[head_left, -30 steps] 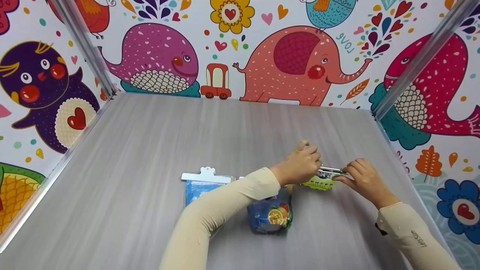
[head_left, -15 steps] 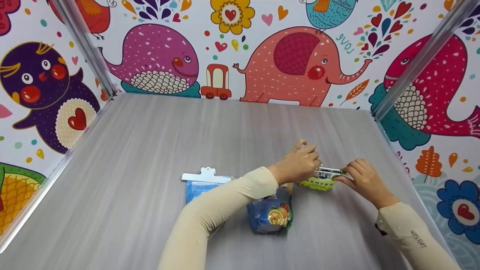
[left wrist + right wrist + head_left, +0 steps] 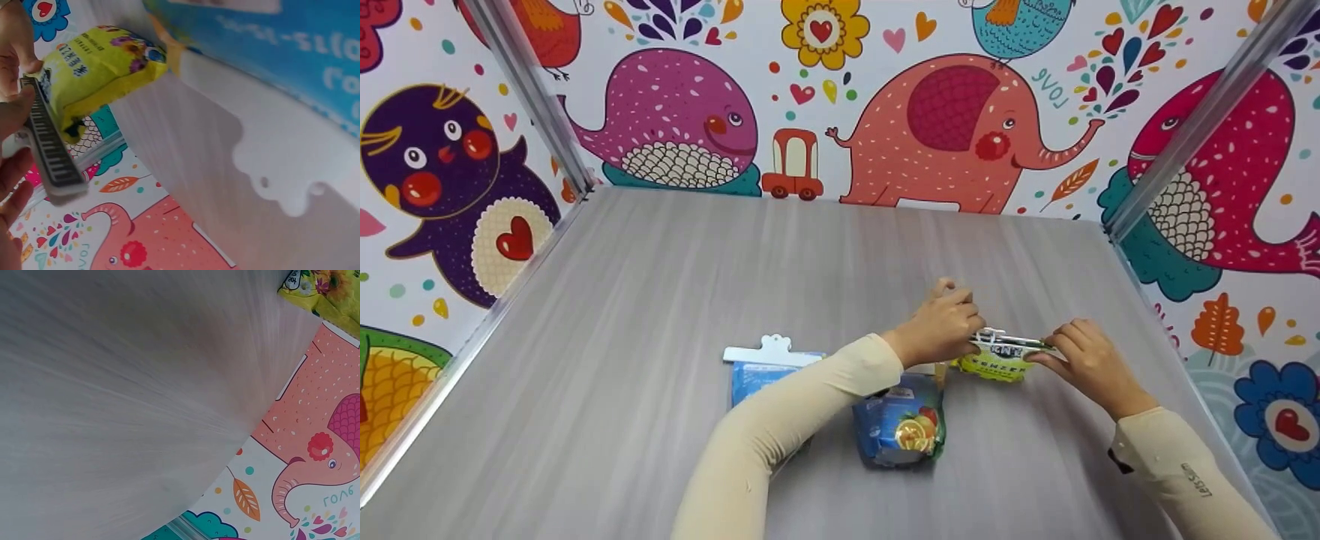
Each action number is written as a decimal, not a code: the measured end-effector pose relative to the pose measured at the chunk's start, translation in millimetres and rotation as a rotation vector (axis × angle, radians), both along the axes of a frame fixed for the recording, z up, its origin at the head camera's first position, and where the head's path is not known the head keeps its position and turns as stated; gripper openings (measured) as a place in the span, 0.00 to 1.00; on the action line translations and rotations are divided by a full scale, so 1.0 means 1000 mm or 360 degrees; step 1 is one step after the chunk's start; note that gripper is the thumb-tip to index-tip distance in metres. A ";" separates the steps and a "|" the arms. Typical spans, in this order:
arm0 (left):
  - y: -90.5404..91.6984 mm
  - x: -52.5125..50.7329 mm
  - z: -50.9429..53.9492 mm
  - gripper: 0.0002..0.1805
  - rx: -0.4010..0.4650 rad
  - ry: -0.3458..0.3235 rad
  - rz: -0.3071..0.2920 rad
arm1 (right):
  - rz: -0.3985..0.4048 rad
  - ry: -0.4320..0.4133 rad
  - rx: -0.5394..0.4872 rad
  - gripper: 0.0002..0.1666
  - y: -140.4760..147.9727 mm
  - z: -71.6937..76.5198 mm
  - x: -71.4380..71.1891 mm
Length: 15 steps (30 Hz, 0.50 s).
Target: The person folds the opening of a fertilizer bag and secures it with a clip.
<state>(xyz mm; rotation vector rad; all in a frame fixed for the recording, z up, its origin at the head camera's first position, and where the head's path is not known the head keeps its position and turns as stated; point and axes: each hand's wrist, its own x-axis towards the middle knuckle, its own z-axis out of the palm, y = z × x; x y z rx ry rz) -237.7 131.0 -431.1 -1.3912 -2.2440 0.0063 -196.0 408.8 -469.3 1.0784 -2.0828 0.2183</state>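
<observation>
My left hand (image 3: 939, 328) holds a white bag clip (image 3: 53, 149) with a dark toothed strip, at the top edge of a yellow bag (image 3: 994, 366). In the left wrist view the clip runs past the bag's edge; whether any of the bag lies inside it I cannot tell. My right hand (image 3: 1086, 356) pinches the other end of that top edge between thumb and fingers. In the right wrist view only a corner of the yellow bag (image 3: 332, 292) shows, and no hand.
A blue bag with a fruit picture (image 3: 896, 427) stands near my left forearm. Left of it is another blue bag (image 3: 754, 381), partly behind the sleeve, with a white scalloped clip (image 3: 774, 352) along its top. Printed walls (image 3: 810, 97) and metal posts (image 3: 1192, 112) border the grey table (image 3: 660, 285).
My left hand has shifted a little to the left along the yellow bag's top edge, baring more of the bag and the clip's end. The right hand has stayed nearly still.
</observation>
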 end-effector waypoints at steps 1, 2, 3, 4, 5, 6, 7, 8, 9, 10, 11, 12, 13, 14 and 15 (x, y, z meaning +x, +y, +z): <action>-0.002 -0.002 -0.002 0.15 0.0021 0.0000 -0.0006 | 0.0002 -0.0004 -0.0003 0.29 0.000 0.000 0.000; -0.004 -0.003 -0.004 0.14 0.0046 0.0002 -0.0014 | 0.0002 -0.0005 -0.0008 0.29 0.000 0.000 0.001; -0.005 -0.005 -0.006 0.13 0.0071 0.0002 -0.0024 | 0.0002 -0.0007 -0.0016 0.29 0.000 0.000 0.001; -0.007 -0.006 -0.008 0.12 0.0094 0.0006 -0.0034 | 0.0000 -0.0008 -0.0025 0.29 0.000 -0.001 0.001; -0.008 -0.007 -0.009 0.11 0.0114 0.0013 -0.0045 | -0.0008 -0.0007 -0.0032 0.29 0.000 -0.001 0.002; -0.009 -0.008 -0.011 0.10 0.0126 0.0010 -0.0054 | -0.0015 -0.0007 -0.0042 0.29 0.000 -0.002 0.002; -0.010 -0.008 -0.012 0.10 0.0142 0.0004 -0.0061 | -0.0024 -0.0006 -0.0053 0.29 -0.001 -0.002 0.002; -0.010 -0.009 -0.013 0.09 0.0159 -0.0003 -0.0069 | -0.0033 -0.0003 -0.0064 0.29 -0.001 -0.003 0.003; -0.011 -0.009 -0.014 0.09 0.0173 -0.0011 -0.0081 | -0.0040 -0.0004 -0.0075 0.29 -0.001 -0.003 0.003; -0.012 -0.009 -0.015 0.08 0.0186 -0.0025 -0.0091 | -0.0052 -0.0004 -0.0081 0.28 -0.002 -0.004 0.004; -0.012 -0.009 -0.015 0.08 0.0199 -0.0048 -0.0098 | -0.0064 -0.0004 -0.0086 0.28 -0.002 -0.004 0.005; -0.013 -0.009 -0.015 0.08 0.0211 -0.0072 -0.0104 | -0.0074 -0.0007 -0.0093 0.28 -0.003 -0.004 0.005; -0.013 -0.008 -0.015 0.07 0.0223 -0.0099 -0.0108 | -0.0084 -0.0008 -0.0102 0.28 -0.003 -0.005 0.006; -0.014 -0.008 -0.015 0.07 0.0233 -0.0130 -0.0113 | -0.0095 -0.0011 -0.0113 0.28 -0.004 -0.005 0.006; -0.014 -0.008 -0.015 0.07 0.0240 -0.0156 -0.0115 | -0.0104 -0.0016 -0.0130 0.28 -0.005 -0.005 0.006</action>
